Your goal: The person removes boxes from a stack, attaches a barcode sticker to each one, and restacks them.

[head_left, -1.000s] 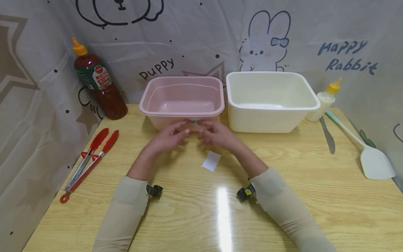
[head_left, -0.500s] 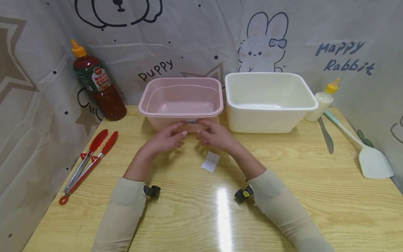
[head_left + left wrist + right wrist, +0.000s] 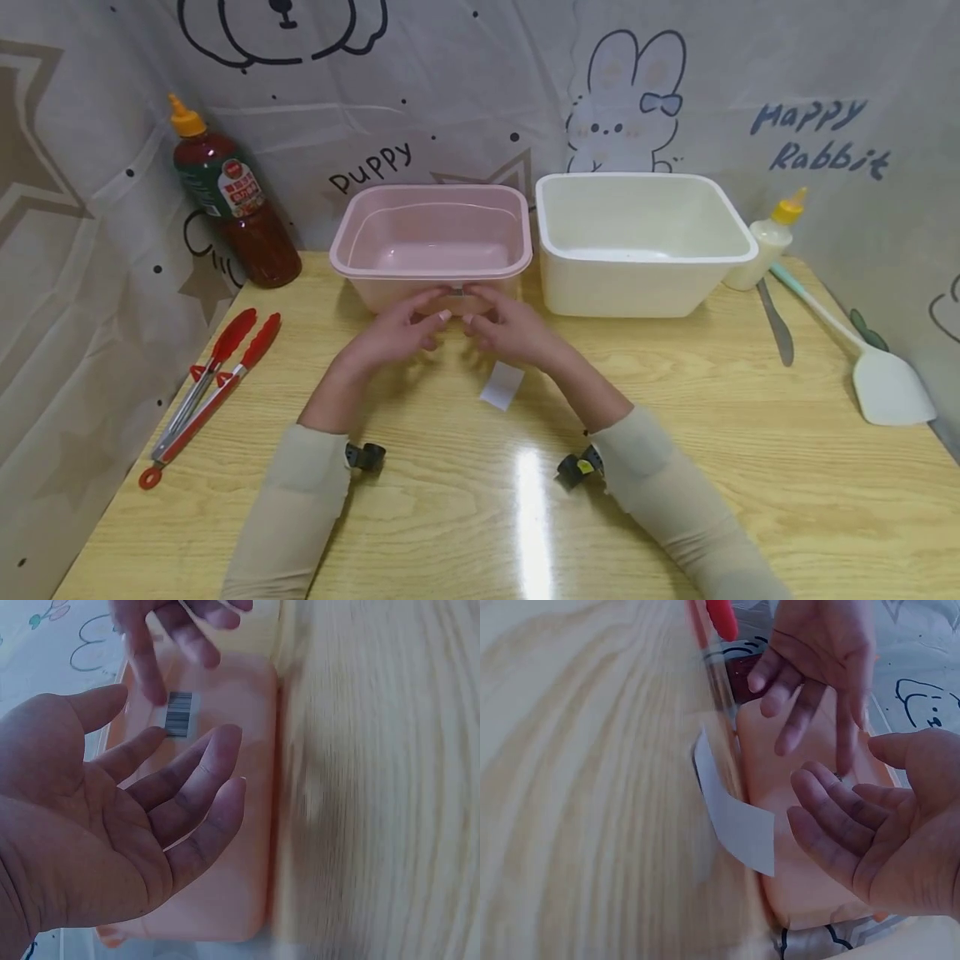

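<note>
A pink plastic tub stands at the back of the table, with a barcode label on its front wall. My left hand reaches to this wall, its index fingertip at one end of the label. At the other end is the index fingertip of my right hand. Both hands have loosely bent fingers and hold nothing; the palms face the tub, as the left wrist view shows. On the table just in front of the right hand lies a small white piece of paper, curling up in the right wrist view.
A white tub stands right of the pink one. Red tongs and a red sauce bottle are at the left. On the right are a pale squeeze bottle, a spreader knife and a white spatula.
The two index fingertips have come slightly closer together over the label, so less of it shows. My right thumb has shifted a little left. The tubs and paper stay in place.
</note>
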`<action>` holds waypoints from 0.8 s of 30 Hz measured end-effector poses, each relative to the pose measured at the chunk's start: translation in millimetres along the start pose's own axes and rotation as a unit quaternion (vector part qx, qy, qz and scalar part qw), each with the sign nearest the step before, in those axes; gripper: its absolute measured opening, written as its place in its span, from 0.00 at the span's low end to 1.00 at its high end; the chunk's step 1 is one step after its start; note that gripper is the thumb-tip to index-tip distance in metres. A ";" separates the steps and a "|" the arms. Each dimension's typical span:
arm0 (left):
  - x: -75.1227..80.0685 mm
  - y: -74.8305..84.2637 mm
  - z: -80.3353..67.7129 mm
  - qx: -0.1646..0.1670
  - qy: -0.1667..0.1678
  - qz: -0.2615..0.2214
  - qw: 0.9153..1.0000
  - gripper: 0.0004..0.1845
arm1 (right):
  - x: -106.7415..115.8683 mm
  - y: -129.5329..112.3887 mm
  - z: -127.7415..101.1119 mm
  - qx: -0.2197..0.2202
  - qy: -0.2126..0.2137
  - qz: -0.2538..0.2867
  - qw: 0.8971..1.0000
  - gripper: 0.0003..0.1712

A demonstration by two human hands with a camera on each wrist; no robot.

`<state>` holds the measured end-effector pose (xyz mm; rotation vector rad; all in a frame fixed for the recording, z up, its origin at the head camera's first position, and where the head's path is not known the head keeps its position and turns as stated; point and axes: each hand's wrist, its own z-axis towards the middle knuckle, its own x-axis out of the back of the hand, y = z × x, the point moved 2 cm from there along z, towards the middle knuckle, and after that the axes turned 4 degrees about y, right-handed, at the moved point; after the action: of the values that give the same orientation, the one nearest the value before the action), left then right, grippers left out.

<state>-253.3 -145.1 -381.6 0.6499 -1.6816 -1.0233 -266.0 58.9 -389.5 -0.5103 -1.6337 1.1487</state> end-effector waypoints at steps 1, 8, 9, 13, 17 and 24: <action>1.5 -1.1 0.3 0.003 0.000 0.001 1.000 0.31 | 1.3 0.0 -0.7 -0.005 0.004 -0.001 1.000 0.33; -1.4 -6.1 6.1 0.009 -0.013 -0.001 1.000 0.33 | -1.3 4.0 -3.0 -0.018 -0.018 -0.003 1.000 0.35; -2.8 -5.4 6.6 0.006 -0.014 -0.004 1.000 0.33 | -2.6 3.8 -2.6 -0.015 -0.023 0.001 1.000 0.35; -4.3 -0.2 4.5 -0.006 -0.005 -0.027 1.000 0.32 | -4.1 -0.7 0.7 -0.001 -0.017 -0.003 1.000 0.34; -0.6 0.6 2.7 -0.002 0.009 -0.037 0.999 0.30 | 1.8 -4.1 0.8 -0.009 0.006 -0.020 1.000 0.32; 3.1 -4.0 1.8 0.019 0.014 -0.023 0.999 0.30 | 4.9 3.0 -0.1 -0.018 -0.002 -0.010 1.000 0.32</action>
<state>-256.2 -149.0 -383.8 0.7264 -1.6727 -1.0123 -268.4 64.1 -389.7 -0.5135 -1.6617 1.1084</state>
